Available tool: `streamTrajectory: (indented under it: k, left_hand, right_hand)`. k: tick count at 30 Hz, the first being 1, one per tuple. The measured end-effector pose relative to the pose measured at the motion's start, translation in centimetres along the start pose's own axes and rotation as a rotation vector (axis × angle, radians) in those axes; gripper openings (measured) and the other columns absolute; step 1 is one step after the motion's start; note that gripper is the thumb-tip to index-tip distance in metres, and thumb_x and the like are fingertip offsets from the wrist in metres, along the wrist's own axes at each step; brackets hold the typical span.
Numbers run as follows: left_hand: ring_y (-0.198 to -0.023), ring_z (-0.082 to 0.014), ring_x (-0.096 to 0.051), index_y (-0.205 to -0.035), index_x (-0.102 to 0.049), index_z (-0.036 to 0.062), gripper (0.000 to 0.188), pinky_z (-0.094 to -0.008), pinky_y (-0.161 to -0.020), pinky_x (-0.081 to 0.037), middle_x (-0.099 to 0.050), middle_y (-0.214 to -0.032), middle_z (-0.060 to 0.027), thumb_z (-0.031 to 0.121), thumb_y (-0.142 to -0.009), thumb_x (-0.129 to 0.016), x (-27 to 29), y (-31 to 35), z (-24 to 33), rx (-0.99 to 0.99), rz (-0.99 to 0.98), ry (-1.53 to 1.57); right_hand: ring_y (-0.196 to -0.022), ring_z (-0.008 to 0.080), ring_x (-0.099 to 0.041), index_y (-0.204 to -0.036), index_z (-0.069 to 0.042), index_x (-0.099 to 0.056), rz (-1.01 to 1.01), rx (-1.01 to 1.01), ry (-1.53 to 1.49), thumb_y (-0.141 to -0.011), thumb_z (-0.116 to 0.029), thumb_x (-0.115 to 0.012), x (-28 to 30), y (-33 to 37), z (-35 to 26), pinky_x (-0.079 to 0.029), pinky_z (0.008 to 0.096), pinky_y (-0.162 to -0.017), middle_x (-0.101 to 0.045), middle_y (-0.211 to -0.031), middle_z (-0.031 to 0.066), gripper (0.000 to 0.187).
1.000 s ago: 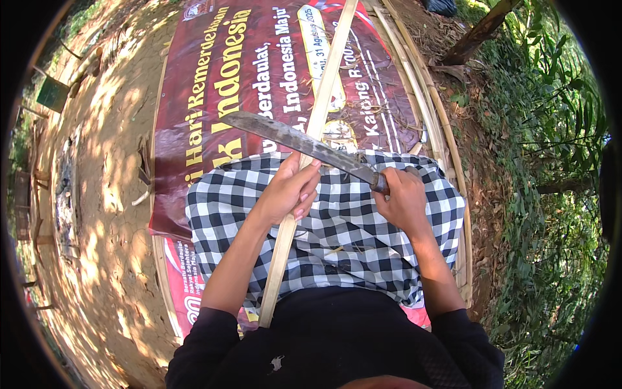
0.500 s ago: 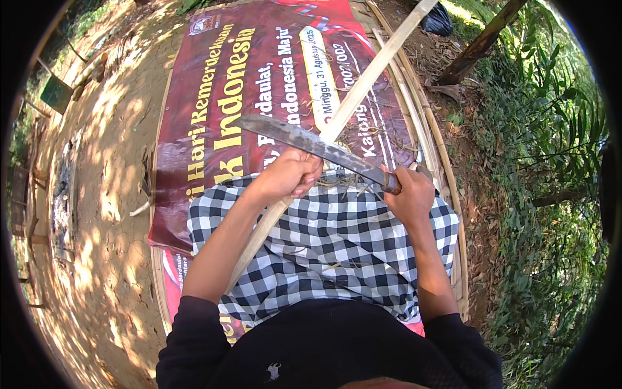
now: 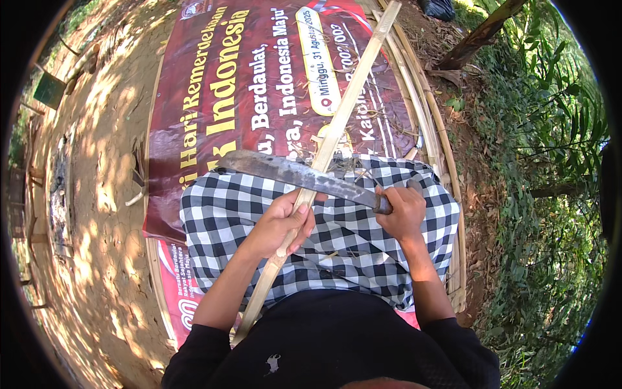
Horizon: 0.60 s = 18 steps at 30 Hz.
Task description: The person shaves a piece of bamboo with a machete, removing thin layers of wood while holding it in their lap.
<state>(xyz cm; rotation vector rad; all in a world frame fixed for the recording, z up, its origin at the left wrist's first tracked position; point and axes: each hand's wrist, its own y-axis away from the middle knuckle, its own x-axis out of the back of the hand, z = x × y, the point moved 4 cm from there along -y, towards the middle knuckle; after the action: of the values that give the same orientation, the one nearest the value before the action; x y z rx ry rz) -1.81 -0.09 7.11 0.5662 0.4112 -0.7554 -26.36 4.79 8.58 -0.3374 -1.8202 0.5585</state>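
My left hand (image 3: 282, 222) is closed round a long pale bamboo strip (image 3: 342, 111), which slants from beside my left elbow up to the far right. In my right hand (image 3: 403, 211) is the handle of a machete (image 3: 285, 174). Its long dark blade lies across the strip just beyond my left fingers, with the tip pointing left. Whether the edge bites into the bamboo cannot be seen. Beneath both hands, a black-and-white checked cloth (image 3: 350, 240) covers my lap. Thin shavings (image 3: 363, 170) lie at its far edge.
A dark red printed banner (image 3: 188, 129) spreads over a bamboo platform, whose poles (image 3: 431, 110) run along the right side. Dappled bare ground (image 3: 103, 214) stretches to the left. On the right are a leaning trunk (image 3: 479, 42), green plants (image 3: 551, 129) and a black bag (image 3: 439, 9).
Both hands and the machete have come nearer to my body, and the bamboo strip has slid toward me. My left grip has turned, so its thumb now shows on top of the strip.
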Motion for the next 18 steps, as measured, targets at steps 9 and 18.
streamTrajectory:
  k: [9,18]
  left_hand:
    - [-0.037,-0.0033,-0.03,-0.107,-0.047,0.0068,0.032,-0.0206,-0.033,-0.028,-0.035,-0.063,0.0036,0.037,-0.11,-0.037,-1.8,0.9,-2.0,0.033,-0.026,-0.038]
    - [-0.044,-0.003,-0.03,-0.107,-0.046,0.0078,0.034,-0.021,-0.037,-0.03,-0.033,-0.065,0.005,0.041,-0.109,-0.039,-1.5,1.9,-2.9,0.097,-0.046,-0.032]
  right_hand:
    - [-0.06,0.028,-0.061,-0.075,-0.013,-0.063,-0.05,-0.078,0.069,-0.059,-0.008,-0.076,-0.4,-1.1,4.5,-0.047,0.0415,-0.059,-0.06,-0.062,0.0048,0.021]
    - [-0.061,0.0296,-0.062,-0.076,-0.013,-0.065,-0.025,0.159,-0.001,-0.063,-0.006,-0.077,-0.6,-1.0,2.3,-0.048,0.0412,-0.059,-0.064,-0.067,0.0068,0.019]
